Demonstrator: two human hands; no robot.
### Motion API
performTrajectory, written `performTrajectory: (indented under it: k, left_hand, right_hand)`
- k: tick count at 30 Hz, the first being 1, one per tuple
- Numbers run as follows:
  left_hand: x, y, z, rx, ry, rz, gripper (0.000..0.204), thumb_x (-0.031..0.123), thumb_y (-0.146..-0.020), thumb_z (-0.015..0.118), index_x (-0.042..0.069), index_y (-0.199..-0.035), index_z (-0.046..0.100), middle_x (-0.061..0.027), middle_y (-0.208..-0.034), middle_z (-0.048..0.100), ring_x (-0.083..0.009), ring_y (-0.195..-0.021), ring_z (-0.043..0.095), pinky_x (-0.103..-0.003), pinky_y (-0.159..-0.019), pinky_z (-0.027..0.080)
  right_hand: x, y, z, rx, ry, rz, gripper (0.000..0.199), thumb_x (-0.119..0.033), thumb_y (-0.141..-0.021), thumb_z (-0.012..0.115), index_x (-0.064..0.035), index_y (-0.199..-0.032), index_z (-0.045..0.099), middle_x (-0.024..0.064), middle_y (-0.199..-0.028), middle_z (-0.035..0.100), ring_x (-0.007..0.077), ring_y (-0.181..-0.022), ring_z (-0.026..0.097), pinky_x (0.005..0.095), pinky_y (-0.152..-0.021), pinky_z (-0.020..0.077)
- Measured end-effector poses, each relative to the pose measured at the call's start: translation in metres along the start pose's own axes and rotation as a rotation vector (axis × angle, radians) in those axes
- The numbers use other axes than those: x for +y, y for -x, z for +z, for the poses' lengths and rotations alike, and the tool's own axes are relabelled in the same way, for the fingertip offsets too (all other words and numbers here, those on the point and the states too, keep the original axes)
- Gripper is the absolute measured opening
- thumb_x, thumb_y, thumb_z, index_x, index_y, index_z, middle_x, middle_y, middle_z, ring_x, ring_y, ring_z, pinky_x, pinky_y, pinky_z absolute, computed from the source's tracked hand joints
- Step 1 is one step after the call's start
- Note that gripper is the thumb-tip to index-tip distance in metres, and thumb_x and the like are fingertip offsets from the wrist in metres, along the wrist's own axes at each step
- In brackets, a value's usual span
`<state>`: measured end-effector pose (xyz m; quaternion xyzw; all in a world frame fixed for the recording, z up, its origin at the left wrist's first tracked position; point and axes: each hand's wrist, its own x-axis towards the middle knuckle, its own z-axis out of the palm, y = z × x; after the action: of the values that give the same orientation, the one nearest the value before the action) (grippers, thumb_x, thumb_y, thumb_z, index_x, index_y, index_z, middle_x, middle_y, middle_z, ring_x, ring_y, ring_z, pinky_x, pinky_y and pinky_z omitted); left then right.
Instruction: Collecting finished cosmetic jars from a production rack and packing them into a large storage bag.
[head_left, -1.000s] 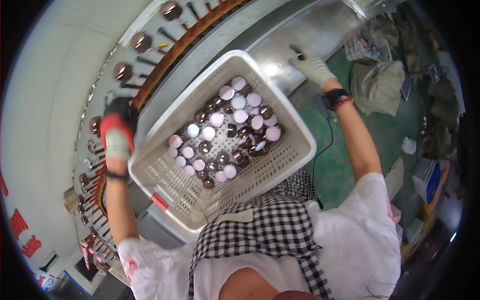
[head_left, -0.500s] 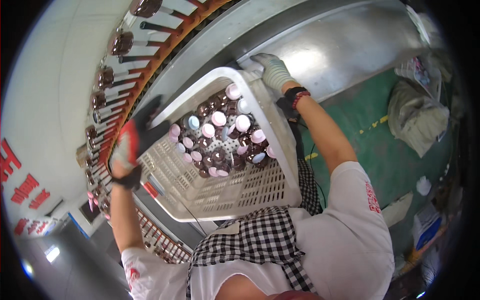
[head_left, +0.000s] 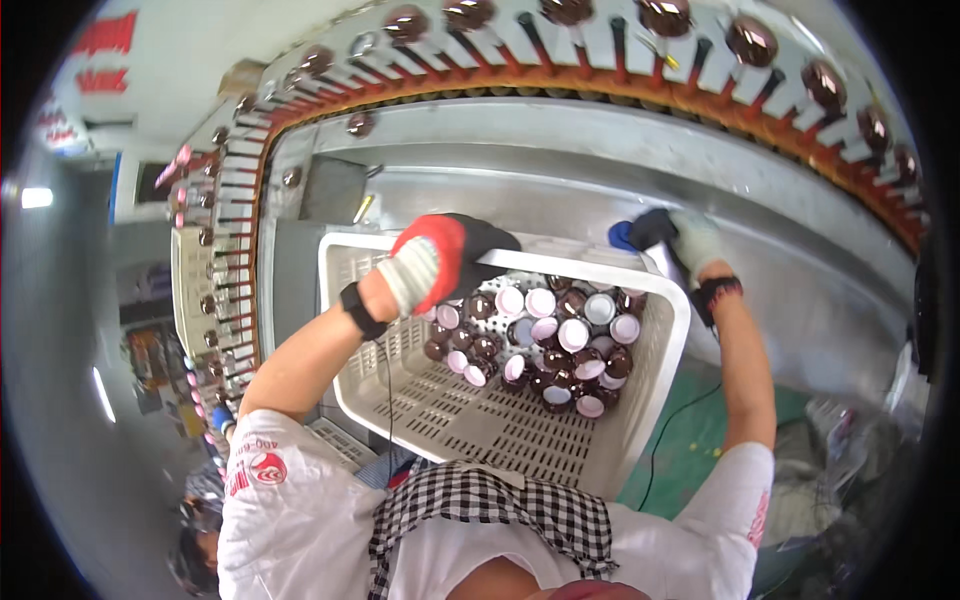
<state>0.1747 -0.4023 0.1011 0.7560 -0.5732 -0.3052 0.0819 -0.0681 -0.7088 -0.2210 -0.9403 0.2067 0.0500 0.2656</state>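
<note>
Crate, perforated plastic (head_left: 520, 440), off-white, tapered; located between the checked apron (head_left: 480, 495) and the metal trough (head_left: 800, 270), its far edge toward the trough. Contents: a loose heap of glossy brown domed caps (head_left: 573, 335), undersides pink or pale blue. Handling, as judged: walls stiff with slight flex; weight moderate, biased to the heaped side; caps light, slippery, liable to roll and scuff. Best hold: rolled rim, opposite sides. Left hand (head_left: 445, 260), gloved: fingers curled over the far rim, gripping. Right hand (head_left: 680, 240), gloved: beyond the far right corner, beside a blue item (head_left: 621, 236); finger closure cannot be told.
</note>
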Motion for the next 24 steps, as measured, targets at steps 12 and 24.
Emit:
performTrajectory:
  k: [12, 24]
  left_hand:
    - [-0.04, -0.019, -0.101, 0.995, -0.405, 0.34, 0.065, 0.044, -0.087, 0.086, 0.015, -0.143, 0.069, -0.0224, -0.146, 0.067, -0.0412, -0.132, 0.065, -0.048, -0.114, 0.051]
    - [-0.035, 0.03, -0.137, 0.299, -0.785, 0.067, 0.051, 0.027, -0.089, 0.084, 0.007, -0.134, 0.071, -0.0172, -0.133, 0.076, -0.0385, -0.121, 0.073, -0.05, -0.099, 0.058]
  right_hand:
    - [-0.008, 0.45, 0.016, 0.443, -0.492, 1.213, 0.062, -0.048, -0.093, 0.075, 0.007, -0.121, 0.078, 0.0237, -0.107, 0.081, 0.0342, -0.102, 0.078, 0.0444, -0.092, 0.0566]
    - [-0.254, 0.468, 0.024, 0.933, -1.246, 1.13, 0.034, -0.036, -0.106, 0.07, -0.0032, -0.108, 0.073, 0.0064, -0.078, 0.071, 0.0182, -0.054, 0.064, 0.0342, -0.051, 0.0527]
